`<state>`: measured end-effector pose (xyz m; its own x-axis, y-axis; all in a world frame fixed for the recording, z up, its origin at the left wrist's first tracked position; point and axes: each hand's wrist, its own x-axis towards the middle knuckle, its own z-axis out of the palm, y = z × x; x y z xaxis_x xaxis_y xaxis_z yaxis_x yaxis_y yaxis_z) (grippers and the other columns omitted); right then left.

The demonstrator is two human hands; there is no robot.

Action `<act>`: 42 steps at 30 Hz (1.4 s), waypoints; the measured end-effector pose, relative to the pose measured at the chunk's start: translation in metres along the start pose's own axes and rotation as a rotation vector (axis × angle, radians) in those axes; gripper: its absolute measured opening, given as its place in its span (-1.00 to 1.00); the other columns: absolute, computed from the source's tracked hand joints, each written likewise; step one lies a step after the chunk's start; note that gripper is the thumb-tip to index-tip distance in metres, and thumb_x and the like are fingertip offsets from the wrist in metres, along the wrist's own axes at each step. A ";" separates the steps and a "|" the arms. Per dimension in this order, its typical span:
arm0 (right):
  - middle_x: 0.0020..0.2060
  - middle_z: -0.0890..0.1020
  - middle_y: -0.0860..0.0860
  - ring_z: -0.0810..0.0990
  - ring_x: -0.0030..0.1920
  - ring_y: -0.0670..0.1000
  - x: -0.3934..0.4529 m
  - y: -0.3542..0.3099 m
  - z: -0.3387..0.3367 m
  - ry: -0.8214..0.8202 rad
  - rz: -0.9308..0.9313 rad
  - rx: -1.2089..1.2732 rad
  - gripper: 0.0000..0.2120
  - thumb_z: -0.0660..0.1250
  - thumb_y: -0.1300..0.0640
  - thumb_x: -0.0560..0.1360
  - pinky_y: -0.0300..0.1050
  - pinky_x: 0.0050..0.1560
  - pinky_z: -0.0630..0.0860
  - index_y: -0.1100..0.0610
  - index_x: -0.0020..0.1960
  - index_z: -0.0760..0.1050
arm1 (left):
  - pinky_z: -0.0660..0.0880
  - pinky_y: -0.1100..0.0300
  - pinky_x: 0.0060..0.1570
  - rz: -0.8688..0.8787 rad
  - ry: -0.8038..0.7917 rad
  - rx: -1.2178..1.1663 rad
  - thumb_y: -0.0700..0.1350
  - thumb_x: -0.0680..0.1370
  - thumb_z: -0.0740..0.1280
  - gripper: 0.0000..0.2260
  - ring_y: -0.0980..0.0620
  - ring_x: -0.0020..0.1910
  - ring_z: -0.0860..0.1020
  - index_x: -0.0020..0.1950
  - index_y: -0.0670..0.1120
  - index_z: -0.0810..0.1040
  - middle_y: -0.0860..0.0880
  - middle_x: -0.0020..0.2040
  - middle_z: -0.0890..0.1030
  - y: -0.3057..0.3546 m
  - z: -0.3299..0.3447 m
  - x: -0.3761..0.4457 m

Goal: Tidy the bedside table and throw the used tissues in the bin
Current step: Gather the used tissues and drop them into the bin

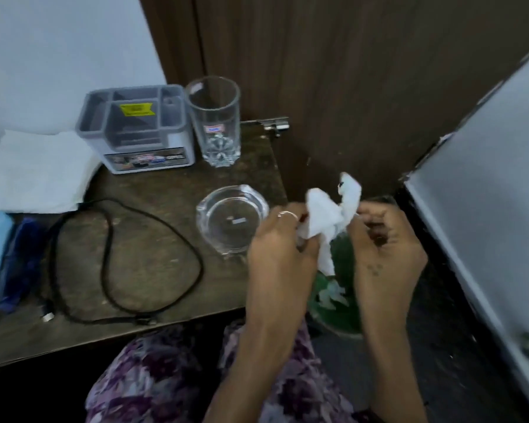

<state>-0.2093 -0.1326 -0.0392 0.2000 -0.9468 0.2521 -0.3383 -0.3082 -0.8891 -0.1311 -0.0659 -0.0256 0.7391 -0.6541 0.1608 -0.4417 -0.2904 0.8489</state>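
Observation:
A crumpled white tissue point(330, 218) hangs between both hands, just right of the bedside table point(153, 264). My left hand point(283, 242), with a ring on one finger, grips its left side. My right hand point(385, 239) pinches its right end. Directly below the tissue stands a green bin point(342, 303) on the floor, with white scraps inside. The hands hide part of the bin's rim.
On the table stand a grey organiser point(135, 129), a tall empty glass point(216, 120), a glass ashtray point(231, 218), a looped black cable point(122, 264), a white folded paper point(37, 172) and a blue item point(16, 264). A grey cabinet point(486, 184) rises at the right.

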 end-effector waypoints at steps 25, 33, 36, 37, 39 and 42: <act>-0.09 0.65 0.10 0.57 -0.13 0.02 0.001 0.192 -0.022 -0.161 0.579 -0.192 -0.80 0.23 0.34 0.50 -0.07 -0.03 0.53 0.22 0.04 0.57 | 0.43 0.23 0.09 -0.507 -0.562 -0.015 -0.34 0.54 0.18 -0.63 -0.04 0.19 0.52 0.34 -0.13 0.39 -0.14 0.29 0.50 -0.080 0.191 -0.025; -0.17 0.60 -0.15 0.58 -0.14 -0.20 -0.024 0.069 -0.021 -0.147 0.281 0.047 -0.79 0.27 0.32 0.50 -0.40 -0.12 0.50 0.04 -0.01 0.53 | 0.40 0.57 -0.08 -0.201 -0.298 -0.170 -0.38 0.50 0.22 -0.65 0.32 -0.07 0.51 0.21 -0.07 0.49 0.01 0.12 0.58 -0.017 0.073 -0.039; -0.16 0.61 -0.18 0.58 -0.12 -0.24 -0.038 0.014 -0.007 -0.232 0.164 0.136 -0.74 0.29 0.28 0.50 -0.45 -0.08 0.47 -0.09 -0.04 0.51 | 0.47 0.44 0.05 -0.168 -0.131 -0.260 -0.37 0.50 0.25 -0.68 0.24 0.01 0.57 0.15 -0.04 0.52 0.09 0.01 0.61 -0.004 0.015 -0.043; -0.15 0.62 -0.18 0.58 -0.11 -0.24 -0.044 -0.002 0.001 -0.264 0.123 0.152 -0.75 0.29 0.27 0.50 -0.46 -0.09 0.46 -0.09 -0.03 0.51 | 0.48 0.43 0.03 -0.175 -0.082 -0.308 -0.36 0.50 0.26 -0.70 0.24 0.00 0.58 0.14 -0.04 0.53 0.11 -0.01 0.62 -0.002 -0.005 -0.043; -0.13 0.62 -0.18 0.58 -0.09 -0.23 -0.053 -0.030 0.019 -0.339 0.040 0.173 -0.79 0.30 0.25 0.50 -0.45 -0.08 0.47 -0.05 0.01 0.52 | 0.48 0.45 -0.03 -0.183 0.008 -0.373 -0.34 0.51 0.27 -0.71 0.26 -0.02 0.59 0.11 -0.01 0.53 0.12 -0.03 0.63 -0.003 -0.041 -0.042; -0.11 0.62 -0.16 0.59 -0.07 -0.21 -0.069 -0.059 0.056 -0.474 -0.113 0.172 -0.81 0.31 0.25 0.49 -0.36 -0.04 0.50 0.02 0.04 0.53 | 0.45 0.50 -0.07 -0.162 0.153 -0.314 -0.34 0.50 0.28 -0.72 0.31 -0.06 0.59 0.09 0.00 0.53 0.14 -0.06 0.63 -0.022 -0.090 -0.039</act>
<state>-0.1517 -0.0445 -0.0258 0.6350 -0.7501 0.1849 -0.1425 -0.3490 -0.9262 -0.1047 0.0291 -0.0054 0.8642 -0.4989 0.0653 -0.1535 -0.1379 0.9785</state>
